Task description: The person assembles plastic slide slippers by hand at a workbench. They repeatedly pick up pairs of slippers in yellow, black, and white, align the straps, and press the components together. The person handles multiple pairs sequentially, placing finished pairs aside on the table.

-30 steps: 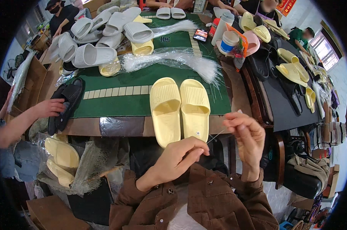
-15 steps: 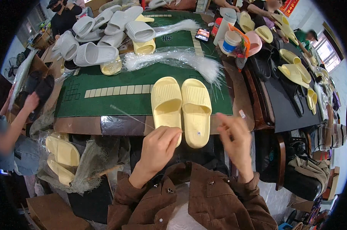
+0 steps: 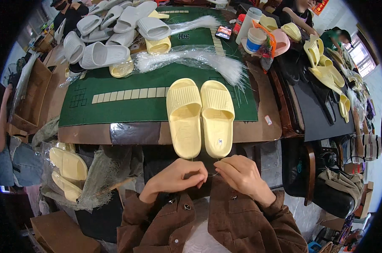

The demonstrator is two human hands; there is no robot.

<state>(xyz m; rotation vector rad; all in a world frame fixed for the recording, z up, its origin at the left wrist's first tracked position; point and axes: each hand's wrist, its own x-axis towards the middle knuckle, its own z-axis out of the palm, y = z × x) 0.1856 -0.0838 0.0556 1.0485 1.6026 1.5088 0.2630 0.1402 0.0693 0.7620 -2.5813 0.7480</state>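
A pair of pale yellow ribbed slide slippers, the left slipper (image 3: 184, 116) and the right slipper (image 3: 217, 118), lies side by side at the table's near edge, heels toward me. Just below the heels, my left hand (image 3: 178, 176) is closed with its fingers curled, beside a thin clear plastic strand. My right hand (image 3: 240, 176) pinches the thin clear strand (image 3: 216, 172) between thumb and fingers. The strand is so fine that its full course cannot be followed. Farther back lies a bundle of similar clear strands (image 3: 191, 61) in plastic wrap.
Grey slippers (image 3: 104, 56) are piled at the back left of the green mat (image 3: 127, 114). A white and blue tub (image 3: 255, 40) and a phone (image 3: 223, 32) are farther back. Bagged yellow slippers (image 3: 68, 166) hang at left; more lie on the right table. Other people work around.
My right hand has come down and left, toward my left hand. My left hand has dropped off the left slipper's heel, and the strand's loose end no longer sticks out to the left.
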